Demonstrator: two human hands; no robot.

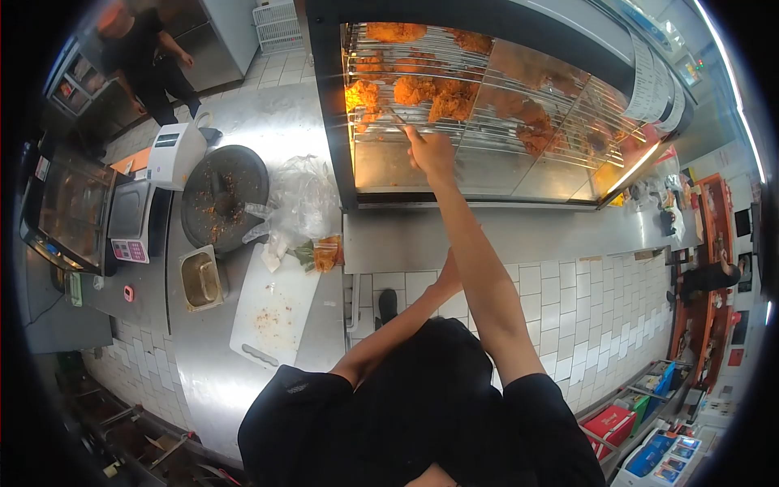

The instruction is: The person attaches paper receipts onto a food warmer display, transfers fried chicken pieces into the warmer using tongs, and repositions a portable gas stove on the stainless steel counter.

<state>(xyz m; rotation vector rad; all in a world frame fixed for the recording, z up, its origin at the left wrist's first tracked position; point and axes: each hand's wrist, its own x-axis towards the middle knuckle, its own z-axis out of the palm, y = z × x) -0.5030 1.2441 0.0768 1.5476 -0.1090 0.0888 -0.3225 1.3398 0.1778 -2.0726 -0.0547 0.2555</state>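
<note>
My right hand (432, 154) reaches into a lit glass warming cabinet (350, 174), with the fingers closed round a thin metal tool (398, 118). Whether the tool is a pair of tongs or a single rod, I cannot tell. Its tip points at the fried chicken pieces (414, 90) lying on the wire rack (381, 130). One brightly lit piece (362, 96) sits at the rack's left end, close to the tip. Below the right forearm is my left hand (449, 276), near the counter's front edge; the forearm covers most of its fingers.
On the steel counter at left are a white cutting board (274, 312) with crumbs, a dark round pan (243, 174), a metal tub (203, 280), plastic bags (304, 199) and a scale (131, 215). One person (146, 57) stands at upper left, another (710, 277) at far right.
</note>
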